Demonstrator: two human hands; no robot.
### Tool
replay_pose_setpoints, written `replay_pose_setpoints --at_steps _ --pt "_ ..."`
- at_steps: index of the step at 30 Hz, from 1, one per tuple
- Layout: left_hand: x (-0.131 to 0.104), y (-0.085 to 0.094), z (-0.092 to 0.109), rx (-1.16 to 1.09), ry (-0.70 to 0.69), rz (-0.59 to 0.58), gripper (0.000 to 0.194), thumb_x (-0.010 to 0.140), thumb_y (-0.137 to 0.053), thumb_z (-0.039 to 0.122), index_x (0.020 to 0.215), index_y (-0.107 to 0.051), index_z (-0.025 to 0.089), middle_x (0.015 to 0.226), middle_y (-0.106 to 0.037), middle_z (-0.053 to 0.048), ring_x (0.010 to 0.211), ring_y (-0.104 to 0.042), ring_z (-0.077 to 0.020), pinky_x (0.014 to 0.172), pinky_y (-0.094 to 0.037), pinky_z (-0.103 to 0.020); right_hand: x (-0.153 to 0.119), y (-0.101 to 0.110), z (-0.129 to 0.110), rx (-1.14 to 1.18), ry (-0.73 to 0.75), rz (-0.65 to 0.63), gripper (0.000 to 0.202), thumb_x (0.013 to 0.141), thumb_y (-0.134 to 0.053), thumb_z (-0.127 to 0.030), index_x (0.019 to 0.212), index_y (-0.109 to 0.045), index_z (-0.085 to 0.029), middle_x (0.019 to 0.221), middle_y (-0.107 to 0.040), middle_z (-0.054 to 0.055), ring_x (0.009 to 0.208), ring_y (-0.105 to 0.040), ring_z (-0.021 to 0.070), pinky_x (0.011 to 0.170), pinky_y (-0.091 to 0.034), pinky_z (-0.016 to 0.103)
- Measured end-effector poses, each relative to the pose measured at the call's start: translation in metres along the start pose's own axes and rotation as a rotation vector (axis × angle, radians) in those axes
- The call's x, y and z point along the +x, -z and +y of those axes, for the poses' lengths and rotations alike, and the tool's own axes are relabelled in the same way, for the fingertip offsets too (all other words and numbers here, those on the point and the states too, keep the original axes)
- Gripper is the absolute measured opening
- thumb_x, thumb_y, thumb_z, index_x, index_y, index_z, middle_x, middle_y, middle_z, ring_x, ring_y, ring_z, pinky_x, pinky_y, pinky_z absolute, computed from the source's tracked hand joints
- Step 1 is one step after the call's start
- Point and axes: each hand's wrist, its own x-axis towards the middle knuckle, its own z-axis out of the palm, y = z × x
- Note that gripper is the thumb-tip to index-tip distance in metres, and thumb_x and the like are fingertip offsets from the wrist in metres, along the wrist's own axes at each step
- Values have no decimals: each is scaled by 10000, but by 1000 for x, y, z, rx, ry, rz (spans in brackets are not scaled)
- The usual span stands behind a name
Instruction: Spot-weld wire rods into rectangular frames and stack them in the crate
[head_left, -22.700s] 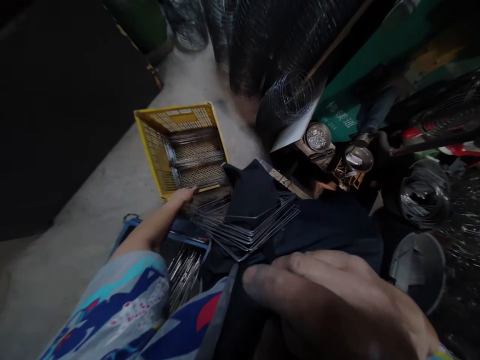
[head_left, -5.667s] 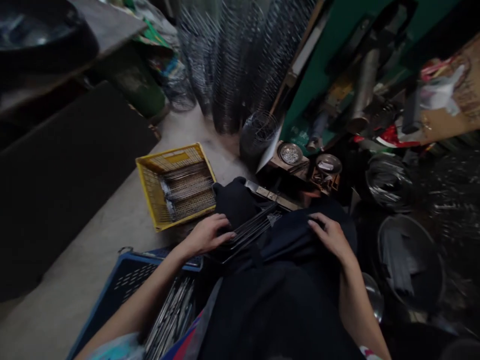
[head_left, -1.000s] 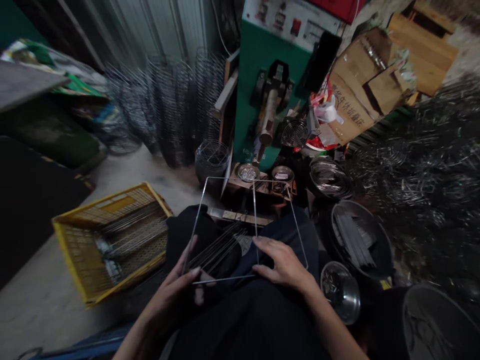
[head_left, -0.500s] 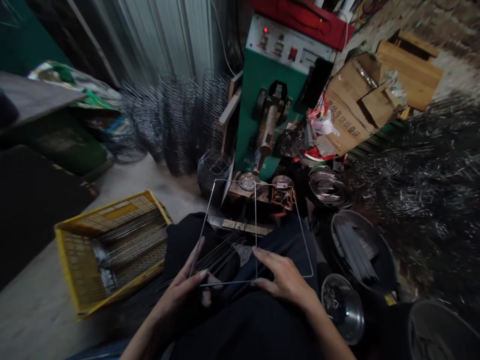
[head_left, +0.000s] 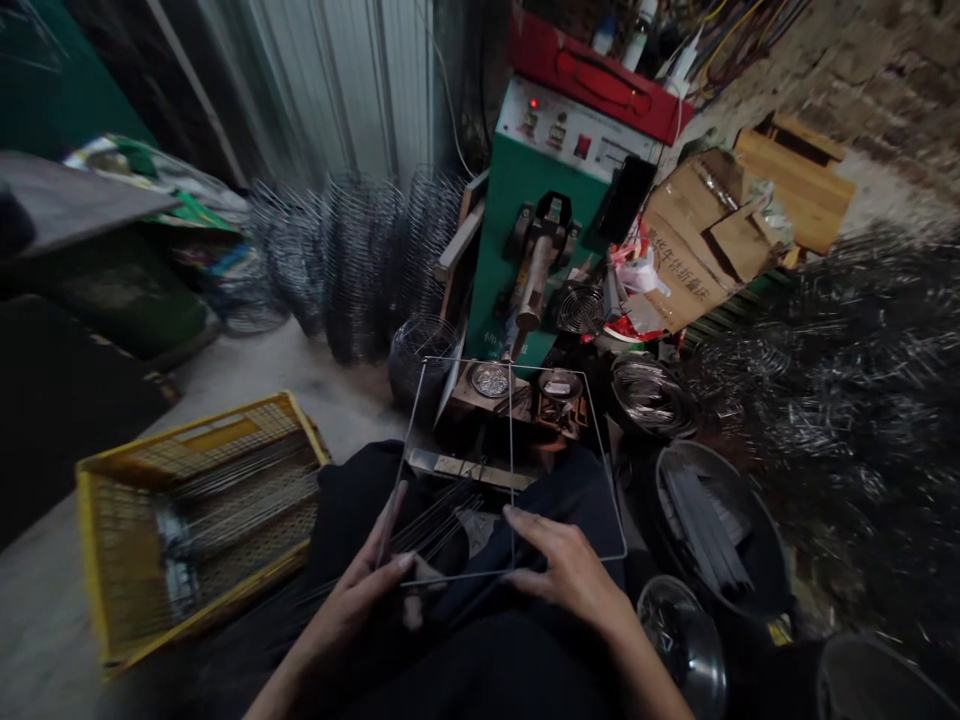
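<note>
A thin rectangular wire frame (head_left: 512, 450) with one wire down its middle is held up over my lap. My left hand (head_left: 373, 562) grips its near left corner between thumb and fingers. At the near side, my right hand (head_left: 559, 563) pinches the frame around the foot of the middle wire. The frame's far edge lies in line with the front of a green welding machine (head_left: 495, 250), just below its rod-shaped electrode (head_left: 534, 285); whether they touch I cannot tell. Several loose straight wires (head_left: 442, 515) rest across my lap.
A yellow crate (head_left: 202, 430) holding wires stands at left. Behind it are stacks of wire baskets (head_left: 360, 270). On the right are a basin of metal strips (head_left: 709, 530), a steel bowl (head_left: 686, 640), coiled wire (head_left: 649, 395) and a cardboard box (head_left: 690, 240). Small dishes (head_left: 491, 379) sit before the machine.
The head view has tilted slightly upward, so the machine and surroundings sit lower in the picture. Both hands keep their hold on the wire frame, which has barely shifted.
</note>
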Motion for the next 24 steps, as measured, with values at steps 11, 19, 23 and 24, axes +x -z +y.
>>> replay_pose_setpoints --at_steps 11,19,23,24 --pt "2 1 -1 -15 0 -12 874 904 -592 387 1592 -80 221 668 -692 -43 521 -639 -188 574 -479 -266 1 0 5 50 15 -2 794 764 -810 -233 1473 -452 -238 1478 -492 88 1341 -503 234 1136 -409 351" --pt "5 3 -6 -35 -26 1 905 884 -630 376 1589 -70 292 798 -735 -69 453 -611 -159 520 -468 -256 2 -2 7 66 17 2 801 753 -814 -202 1468 -459 -268 1473 -500 68 1335 -509 252 1138 -417 384" --pt "6 2 -5 -84 -7 5 895 856 -664 369 1584 -151 286 793 -742 -72 446 -616 -161 511 -464 -251 2 -1 7 63 27 4 807 756 -816 -209 1474 -451 -264 1478 -495 71 1340 -503 252 1143 -410 387" --pt "6 2 -3 -87 -3 3 883 855 -662 370 1583 -169 283 795 -745 -73 447 -616 -161 512 -464 -252 2 -1 8 61 28 3 809 759 -815 -213 1476 -446 -264 1480 -493 73 1341 -502 252 1144 -408 389"
